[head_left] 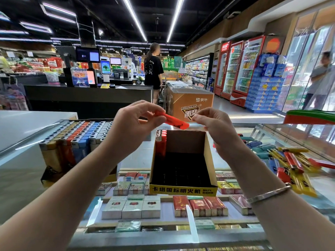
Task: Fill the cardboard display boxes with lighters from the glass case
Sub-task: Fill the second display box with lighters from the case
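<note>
My left hand [134, 122] pinches one end of a translucent red plastic lighter [172, 120]; my right hand [215, 125], fingers curled, touches its other end. Just below them stands an open yellow-fronted cardboard display box [183, 189] printed 卡堪国标明火机, holding a few red lighters [161, 142] in its far-left corner. Left of my left hand, a second cardboard box [54, 160] is packed full. Right of my wrist, loose yellow, red and blue lighters [293, 163] lie on the glass case [137, 160].

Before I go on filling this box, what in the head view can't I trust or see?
Head view only:
- Red plastic lighter: its upper end is hidden inside the left hand; the right hand fingers cover the other tip.
- Yellow-fronted cardboard display box: its dark floor hides any slots.
- Loose lighter pile: cut off by the right edge.
</note>
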`<state>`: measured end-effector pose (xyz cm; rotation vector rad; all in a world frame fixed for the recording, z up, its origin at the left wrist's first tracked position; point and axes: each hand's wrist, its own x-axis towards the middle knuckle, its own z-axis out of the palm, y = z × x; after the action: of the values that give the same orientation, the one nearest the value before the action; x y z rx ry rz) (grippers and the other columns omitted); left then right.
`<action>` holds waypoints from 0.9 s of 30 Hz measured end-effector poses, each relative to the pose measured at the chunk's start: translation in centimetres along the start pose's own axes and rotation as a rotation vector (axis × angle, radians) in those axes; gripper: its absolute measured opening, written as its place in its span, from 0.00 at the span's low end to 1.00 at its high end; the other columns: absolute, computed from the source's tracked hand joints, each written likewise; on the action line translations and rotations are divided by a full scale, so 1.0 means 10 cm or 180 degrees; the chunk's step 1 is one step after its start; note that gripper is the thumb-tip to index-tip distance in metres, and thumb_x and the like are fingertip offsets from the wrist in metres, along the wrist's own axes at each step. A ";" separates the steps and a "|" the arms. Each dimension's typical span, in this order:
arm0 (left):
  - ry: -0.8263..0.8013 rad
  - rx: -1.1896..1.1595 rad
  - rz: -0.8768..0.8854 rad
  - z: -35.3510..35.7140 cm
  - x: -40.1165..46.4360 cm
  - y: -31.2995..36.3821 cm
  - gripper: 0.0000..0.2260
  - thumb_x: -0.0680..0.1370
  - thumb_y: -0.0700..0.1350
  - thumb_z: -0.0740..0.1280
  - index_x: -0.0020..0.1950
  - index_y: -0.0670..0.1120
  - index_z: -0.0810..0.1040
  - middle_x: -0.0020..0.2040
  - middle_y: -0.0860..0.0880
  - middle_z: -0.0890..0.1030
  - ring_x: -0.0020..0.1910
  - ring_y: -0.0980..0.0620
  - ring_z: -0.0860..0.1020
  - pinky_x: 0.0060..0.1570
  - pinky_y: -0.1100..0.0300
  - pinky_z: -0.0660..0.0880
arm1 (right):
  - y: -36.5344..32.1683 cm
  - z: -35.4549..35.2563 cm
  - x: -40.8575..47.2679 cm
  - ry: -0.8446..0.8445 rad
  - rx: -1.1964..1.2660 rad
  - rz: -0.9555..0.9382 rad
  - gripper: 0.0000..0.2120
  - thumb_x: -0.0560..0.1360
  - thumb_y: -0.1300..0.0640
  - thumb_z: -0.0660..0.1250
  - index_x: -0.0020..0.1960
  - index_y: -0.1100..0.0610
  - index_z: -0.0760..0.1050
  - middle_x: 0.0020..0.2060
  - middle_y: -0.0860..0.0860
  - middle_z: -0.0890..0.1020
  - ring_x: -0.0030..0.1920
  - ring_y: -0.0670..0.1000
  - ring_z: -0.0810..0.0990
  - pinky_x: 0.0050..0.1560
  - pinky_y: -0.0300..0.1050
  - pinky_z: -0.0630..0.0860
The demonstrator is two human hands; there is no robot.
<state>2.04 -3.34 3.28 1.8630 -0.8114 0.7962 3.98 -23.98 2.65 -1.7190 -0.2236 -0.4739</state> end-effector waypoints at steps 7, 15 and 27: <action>-0.0148 -0.0004 -0.0165 0.00 -0.03 -0.02 0.10 0.66 0.50 0.70 0.47 0.57 0.78 0.40 0.55 0.82 0.40 0.58 0.81 0.44 0.63 0.79 | 0.19 -0.01 0.06 -0.0458 -0.0371 0.0880 0.10 0.74 0.68 0.63 0.41 0.55 0.77 0.42 0.54 0.78 0.49 0.52 0.75 0.52 0.47 0.74; -0.0498 0.0647 0.0138 0.03 -0.07 -0.14 0.09 0.70 0.45 0.72 0.49 0.50 0.82 0.42 0.54 0.82 0.38 0.54 0.81 0.42 0.52 0.80 | 0.20 -0.02 0.07 -0.0678 -0.0545 0.1082 0.14 0.77 0.69 0.58 0.43 0.53 0.76 0.47 0.53 0.77 0.50 0.50 0.73 0.45 0.43 0.72; -0.0676 0.1529 0.0845 0.06 -0.10 -0.12 0.05 0.69 0.42 0.74 0.43 0.43 0.83 0.41 0.49 0.84 0.34 0.50 0.81 0.34 0.54 0.79 | 0.21 -0.02 0.08 -0.0729 -0.0636 0.1017 0.14 0.77 0.69 0.57 0.44 0.52 0.75 0.45 0.52 0.77 0.48 0.48 0.73 0.42 0.41 0.71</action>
<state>2.51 -3.23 1.67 2.3236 -1.0887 1.0397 5.46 -24.66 1.16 -1.9624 -0.0633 -0.0645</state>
